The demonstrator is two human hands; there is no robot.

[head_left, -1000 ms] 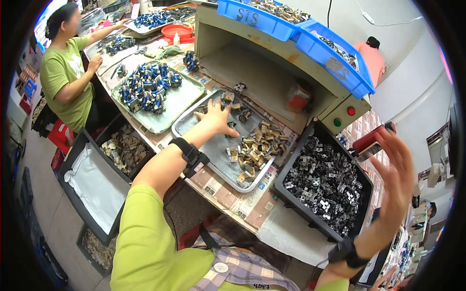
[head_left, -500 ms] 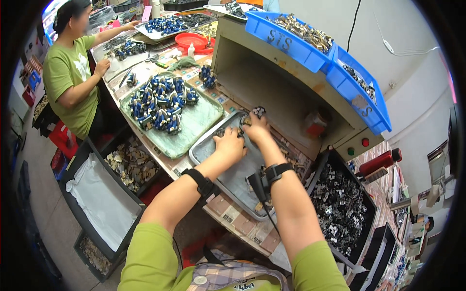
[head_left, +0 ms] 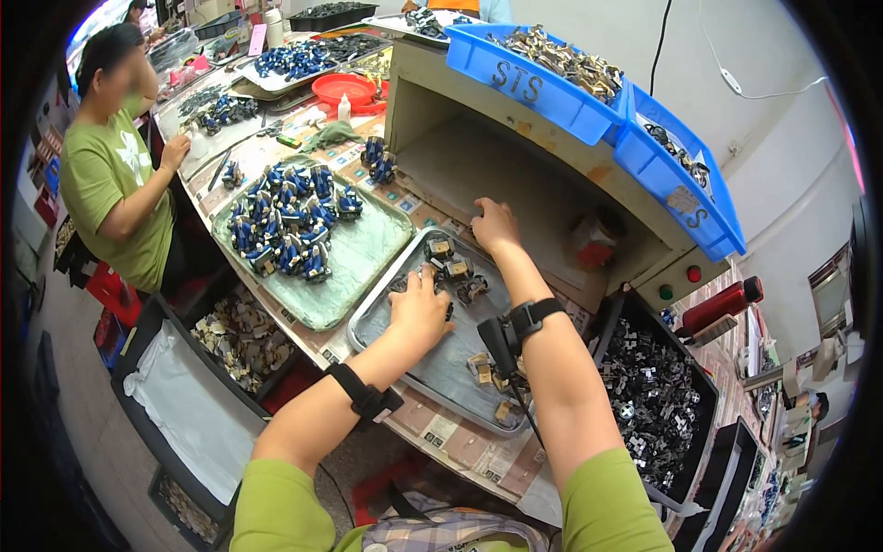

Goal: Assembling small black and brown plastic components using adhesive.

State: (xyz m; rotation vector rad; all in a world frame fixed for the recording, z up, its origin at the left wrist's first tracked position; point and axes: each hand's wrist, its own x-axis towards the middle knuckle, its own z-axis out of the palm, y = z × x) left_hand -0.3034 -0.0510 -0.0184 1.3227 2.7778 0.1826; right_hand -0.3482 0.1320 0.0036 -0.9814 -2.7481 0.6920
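A grey metal tray (head_left: 441,368) lies on the bench in front of me. Small dark and brass-coloured parts (head_left: 452,268) sit at its far end, and a few more parts (head_left: 487,373) lie near its right rim. My left hand (head_left: 418,311) rests palm down on the tray, fingers spread just short of the far parts. My right hand (head_left: 497,226) is past the tray's far rim, at the ledge of a beige machine opening (head_left: 524,175). Its fingers curl downward, hiding whatever is under them. Both wrists wear black bands.
A green tray (head_left: 363,262) of blue parts (head_left: 290,221) lies to the left. A black bin of metal pieces (head_left: 648,396) stands to the right, with blue bins (head_left: 552,74) on the machine. A person in a green shirt (head_left: 110,184) works at far left. Boxes (head_left: 198,405) sit below the bench.
My right hand swung in from above the black bin to the tray's far end. My left hand slid back toward the tray's middle. The view has shifted left.
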